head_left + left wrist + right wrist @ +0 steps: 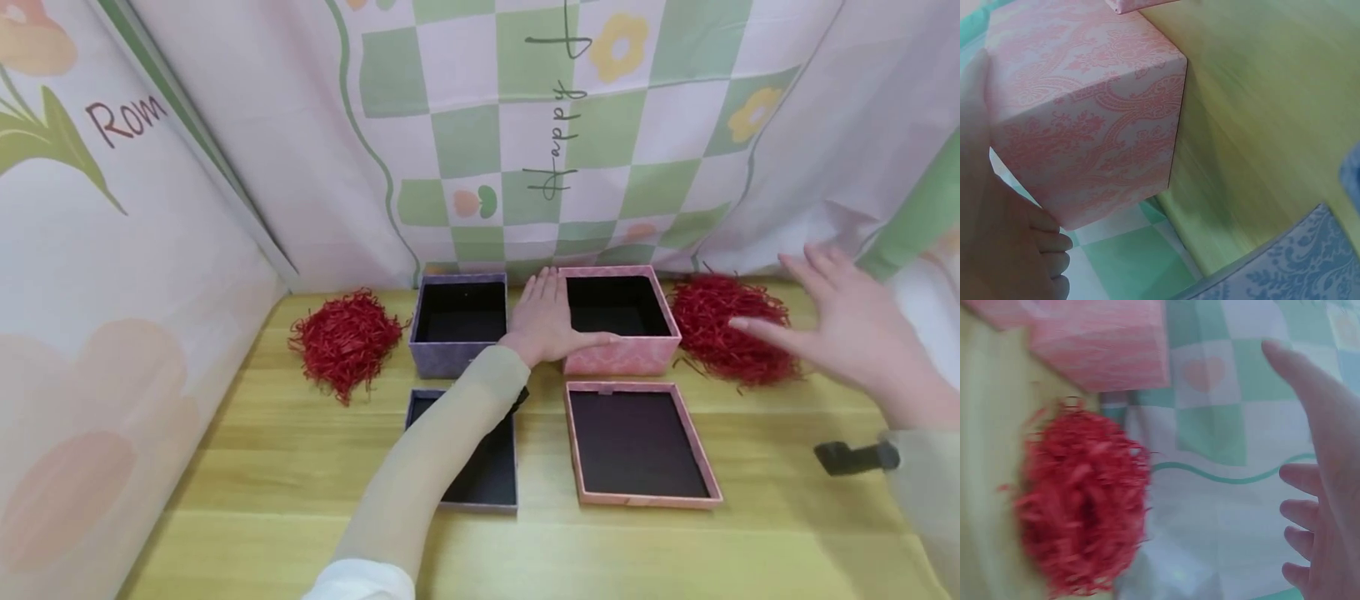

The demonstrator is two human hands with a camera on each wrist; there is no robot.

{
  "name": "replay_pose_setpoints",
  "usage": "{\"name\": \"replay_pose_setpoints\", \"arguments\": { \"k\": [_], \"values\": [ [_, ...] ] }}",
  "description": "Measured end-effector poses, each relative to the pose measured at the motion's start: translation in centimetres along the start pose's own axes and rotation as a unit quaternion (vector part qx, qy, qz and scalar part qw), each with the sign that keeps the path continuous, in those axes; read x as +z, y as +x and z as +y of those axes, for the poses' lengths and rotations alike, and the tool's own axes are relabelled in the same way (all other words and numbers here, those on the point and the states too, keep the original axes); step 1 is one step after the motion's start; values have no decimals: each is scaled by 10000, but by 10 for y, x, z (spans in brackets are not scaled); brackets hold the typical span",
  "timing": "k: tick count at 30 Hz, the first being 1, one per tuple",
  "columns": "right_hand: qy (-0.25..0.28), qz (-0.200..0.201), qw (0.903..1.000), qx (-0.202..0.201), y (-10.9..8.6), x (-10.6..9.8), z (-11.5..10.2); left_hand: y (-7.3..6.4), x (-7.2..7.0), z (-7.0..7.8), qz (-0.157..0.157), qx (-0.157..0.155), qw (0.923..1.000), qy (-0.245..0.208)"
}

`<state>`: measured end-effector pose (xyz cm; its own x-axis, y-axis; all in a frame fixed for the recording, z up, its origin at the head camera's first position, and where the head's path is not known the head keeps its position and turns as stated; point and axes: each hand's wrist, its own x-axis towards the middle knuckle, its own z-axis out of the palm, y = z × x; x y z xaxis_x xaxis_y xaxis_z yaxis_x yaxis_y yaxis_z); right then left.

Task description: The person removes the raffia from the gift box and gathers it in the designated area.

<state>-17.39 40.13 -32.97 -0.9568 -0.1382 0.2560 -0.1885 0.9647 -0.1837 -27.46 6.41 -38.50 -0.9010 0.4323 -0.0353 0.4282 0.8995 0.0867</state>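
Observation:
The pink patterned box (621,358) stands uncovered at the back of the table, its dark inside showing. My left hand (546,321) rests at its left side, fingers straight and the thumb reaching along the front rim. In the left wrist view that hand lies beside the pink box wall (1091,144). Over to the right, my right hand (855,333) hangs in the air with fingers spread, holding nothing. The right pile of red shredded paper (735,333) is nearest to it, just right of the pink box.
A purple-blue box (450,360), also uncovered, stands left of the pink one. Before the boxes lie a pink lid (637,442) and a dark blue lid (487,467), inner sides up. Another red shredded paper pile (348,342) sits far left. A checkered curtain (532,125) hangs behind.

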Motion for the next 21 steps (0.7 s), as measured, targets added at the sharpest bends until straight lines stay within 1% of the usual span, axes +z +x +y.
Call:
{"name": "replay_pose_setpoints", "arguments": {
  "k": [3,6,8,10,13,15,17,19,21],
  "values": [
    [-354,-12,9991,-214,-21,16,-1,-1,-1,0,84,-10,10000,-10],
    [-587,-129,9978,-294,-41,37,-1,-1,0,0,147,-37,9999,-10],
    [-638,-192,9974,-289,-53,50,-1,-1,0,0,189,-39,9998,-15],
    [-594,-260,9975,-265,-60,61,-1,-2,0,-1,215,-40,9998,-35],
    [-471,-247,9983,-245,-69,72,-1,-7,-2,-4,302,56,9994,-166],
    [-367,-218,9988,-244,-72,77,0,-14,-6,-8,401,194,9986,-300],
    [-272,-187,9992,-243,-74,79,0,-23,-13,-14,521,349,9972,-415],
    [-191,-147,9994,-243,-74,81,0,-35,-23,-24,641,506,9955,-487],
    [-127,-121,9996,-227,-75,81,0,-50,-34,-36,777,618,9938,-495]
  ]
}}
